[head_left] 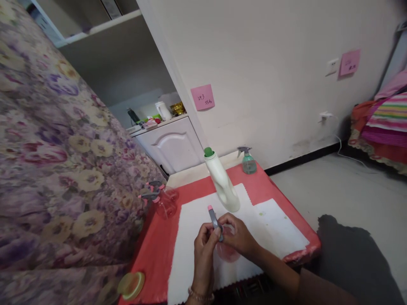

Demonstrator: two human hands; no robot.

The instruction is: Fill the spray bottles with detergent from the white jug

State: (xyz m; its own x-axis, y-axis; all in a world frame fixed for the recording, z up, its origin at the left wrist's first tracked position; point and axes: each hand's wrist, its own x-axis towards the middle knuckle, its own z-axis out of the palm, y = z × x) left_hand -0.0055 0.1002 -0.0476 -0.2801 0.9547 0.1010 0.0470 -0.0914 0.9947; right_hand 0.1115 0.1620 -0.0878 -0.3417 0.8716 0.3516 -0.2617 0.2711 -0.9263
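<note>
A clear pink spray bottle [228,253] stands on the white cloth close to me, its grey spray head [213,217] with a pink nozzle tip pointing away. My left hand [205,245] is closed on the spray head from the left, thumb against it. From the right, my right hand [239,234] has its fingers closed around the top of the same bottle, near its neck. Fingers hide the joint between head and bottle. Just beyond them, a tall pale-green jug [222,182] with a green piece in its mouth rests on the cloth.
Two pink spray bottles [165,206] stand at the table's left side, a green spray bottle [249,164] at the far right corner. A round yellowish lid [131,286] lies front left. White cloth [187,237] covers part of the red table [159,250]. A floral curtain [70,169] hangs left.
</note>
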